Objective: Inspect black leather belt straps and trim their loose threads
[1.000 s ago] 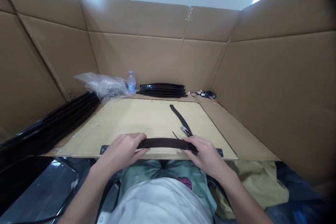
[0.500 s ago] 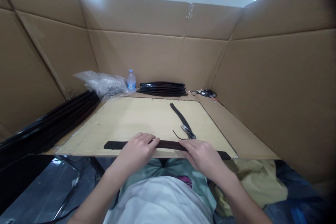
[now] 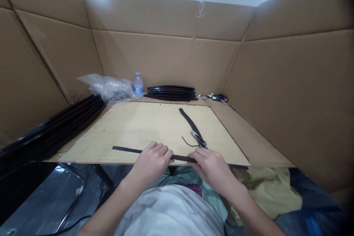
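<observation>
1. Cardboard walls [image 3: 143, 14] rise beyond the hands and to either side of them, enclosing a pale board [image 3: 143, 121] under and ahead of the hands.
2. Just beyond the right hand [image 3: 208, 162] lies a small metal cutting tool [image 3: 201, 141], overlapping the near end of a loose dark strip [image 3: 188, 118] that runs away from the hand. A thin dark strand [image 3: 188, 143] curls beside the tool, near the gap between the hands.
3. Well ahead of both hands sits a stack of glossy black strips [image 3: 171, 93]; far ahead of the right hand, a tangle of dark cords [image 3: 218, 98].
4. Far ahead of the left hand [image 3: 155, 159] are a crumpled clear plastic bag [image 3: 113, 89] and a capped bottle [image 3: 138, 85]. A long dark bundle [image 3: 55, 129] lies well to its left.
5. The bottle's label is blue with a pale patch; its writing is too small to read.
6. Both hands grip one dark strip [image 3: 181, 158], fingers curled and thumbs towards each other. It spans the short gap between them, its ends reaching out past both hands along the board's near edge.
</observation>
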A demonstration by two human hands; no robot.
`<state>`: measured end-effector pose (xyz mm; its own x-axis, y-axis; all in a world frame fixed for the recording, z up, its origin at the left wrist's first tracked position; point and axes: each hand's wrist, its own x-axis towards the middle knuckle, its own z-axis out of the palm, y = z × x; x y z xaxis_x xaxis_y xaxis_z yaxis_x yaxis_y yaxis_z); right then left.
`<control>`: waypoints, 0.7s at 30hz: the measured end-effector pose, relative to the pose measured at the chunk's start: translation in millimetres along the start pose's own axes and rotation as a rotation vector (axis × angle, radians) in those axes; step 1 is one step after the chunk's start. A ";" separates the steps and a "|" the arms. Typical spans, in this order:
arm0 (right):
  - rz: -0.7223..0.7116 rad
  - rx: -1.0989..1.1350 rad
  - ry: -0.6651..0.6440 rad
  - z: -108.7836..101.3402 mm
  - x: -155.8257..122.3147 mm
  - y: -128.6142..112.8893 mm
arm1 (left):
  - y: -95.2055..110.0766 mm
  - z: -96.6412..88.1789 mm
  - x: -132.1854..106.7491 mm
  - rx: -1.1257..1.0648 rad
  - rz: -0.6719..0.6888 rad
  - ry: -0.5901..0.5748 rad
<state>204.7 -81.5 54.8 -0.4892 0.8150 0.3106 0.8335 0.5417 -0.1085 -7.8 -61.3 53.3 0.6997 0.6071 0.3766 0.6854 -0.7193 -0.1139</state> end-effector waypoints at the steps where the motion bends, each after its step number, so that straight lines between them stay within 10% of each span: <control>1: -0.001 0.013 -0.010 -0.3 -0.2 0.2 | 1.4 1.3 0.8 -0.002 0.006 0.009; 21: 0.073 0.393 -0.112 -13.6 -2.7 -6.4 | 5.8 -7.9 2.5 -0.239 0.066 -0.045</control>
<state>204.3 -90.0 67.6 -0.4756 0.8596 0.1870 0.7160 0.5017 -0.4855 -3.6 -66.6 60.9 0.7532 0.5671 0.3333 0.5747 -0.8138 0.0863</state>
